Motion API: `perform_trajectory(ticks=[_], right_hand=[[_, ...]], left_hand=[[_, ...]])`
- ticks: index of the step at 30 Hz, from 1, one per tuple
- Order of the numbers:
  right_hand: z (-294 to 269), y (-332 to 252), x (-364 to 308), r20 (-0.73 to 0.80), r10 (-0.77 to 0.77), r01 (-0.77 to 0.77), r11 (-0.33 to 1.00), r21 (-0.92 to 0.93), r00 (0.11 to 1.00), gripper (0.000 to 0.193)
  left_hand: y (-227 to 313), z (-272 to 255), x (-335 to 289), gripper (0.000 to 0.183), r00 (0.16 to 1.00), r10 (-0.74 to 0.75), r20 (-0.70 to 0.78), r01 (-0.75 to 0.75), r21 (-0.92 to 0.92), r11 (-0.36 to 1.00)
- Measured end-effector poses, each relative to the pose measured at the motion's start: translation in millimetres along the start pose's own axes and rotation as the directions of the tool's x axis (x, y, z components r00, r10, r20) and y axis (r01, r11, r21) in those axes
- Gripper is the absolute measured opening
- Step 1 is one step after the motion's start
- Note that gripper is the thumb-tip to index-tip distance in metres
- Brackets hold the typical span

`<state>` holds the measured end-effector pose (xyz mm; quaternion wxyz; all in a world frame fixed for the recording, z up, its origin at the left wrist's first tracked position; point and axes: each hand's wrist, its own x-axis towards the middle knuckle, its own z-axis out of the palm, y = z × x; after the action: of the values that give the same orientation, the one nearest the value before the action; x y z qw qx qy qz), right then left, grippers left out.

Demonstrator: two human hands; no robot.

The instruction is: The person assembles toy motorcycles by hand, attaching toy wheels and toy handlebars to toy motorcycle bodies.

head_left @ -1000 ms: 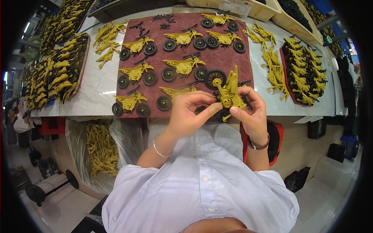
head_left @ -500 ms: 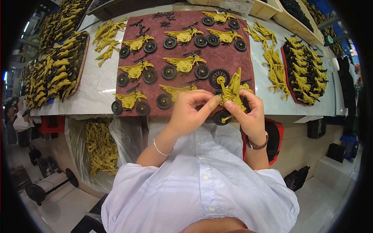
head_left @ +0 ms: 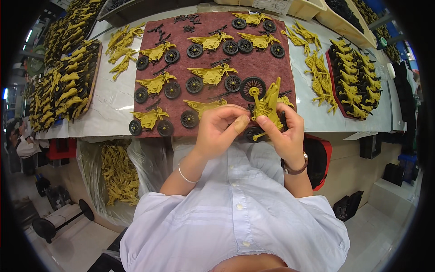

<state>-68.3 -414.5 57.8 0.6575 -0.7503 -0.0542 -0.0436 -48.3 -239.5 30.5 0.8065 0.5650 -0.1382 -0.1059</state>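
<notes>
Fingers (head_left: 270,128) closed on one yellow plastic toy motorcycle (head_left: 269,105) with black spoked wheels

Right hand (head_left: 291,131): thumb on the near side, other fingers wrapped behind, gripping the motorcycle's body. Left hand (head_left: 218,129): thumb and forefinger nearly together at the toy's left side; whether anything is pinched between them cannot be determined.

The motorcycle is held tilted on end over the near edge of the dark red cloth (head_left: 216,23), which covers part of the white marble-patterned table (head_left: 113,97). The right grip probably steadies it, leaving the left fingertips free at its side. Similar motorcycles lie flat in rows, likely for easy reach; the cloth presumably limits sliding. Small black plastic parts (head_left: 188,19) sit loose at its far edge, apparently kept clear of the hands.

Not confirmed: the right fingers behind the body are hidden; the held toy's lower wheel (head_left: 252,135) is partly covered; a motorcycle behind it shows only in part. The yellow-and-black stacks (head_left: 65,86) at far left crowd together beyond counting.
</notes>
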Motion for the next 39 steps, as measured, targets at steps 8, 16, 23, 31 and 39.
perform_trajectory(ticks=[8, 16, 23, 31, 39], right_hand=[[-2, 0, 3, 0.125, -0.145, 0.148, 0.989, -0.017, 0.982, 0.028], [0, -3, 1, 0.152, -0.203, 0.215, 0.974, -0.068, 0.967, 0.026], [3, -6, 2, 0.224, -0.269, 0.318, 0.921, -0.225, 0.937, 0.026], [-3, -15, 5, 0.189, -0.193, 0.227, 0.958, -0.176, 0.963, 0.037], [-12, -3, 2, 0.024, -0.170, 0.170, 0.985, -0.005, 0.985, 0.032]], left_hand=[[14, 1, 13, 0.030, 0.999, 0.043, 0.026, -0.043, 0.002, 0.999], [14, 3, 7, 0.025, 0.995, 0.098, -0.024, -0.096, 0.056, 0.994], [34, 1, 14, 0.035, 0.990, 0.114, 0.082, -0.114, -0.009, 0.993], [23, -4, 9, 0.028, 0.989, 0.149, 0.001, -0.149, 0.007, 0.989], [22, -14, 9, 0.036, 0.999, 0.046, -0.008, -0.047, -0.113, 0.992]])
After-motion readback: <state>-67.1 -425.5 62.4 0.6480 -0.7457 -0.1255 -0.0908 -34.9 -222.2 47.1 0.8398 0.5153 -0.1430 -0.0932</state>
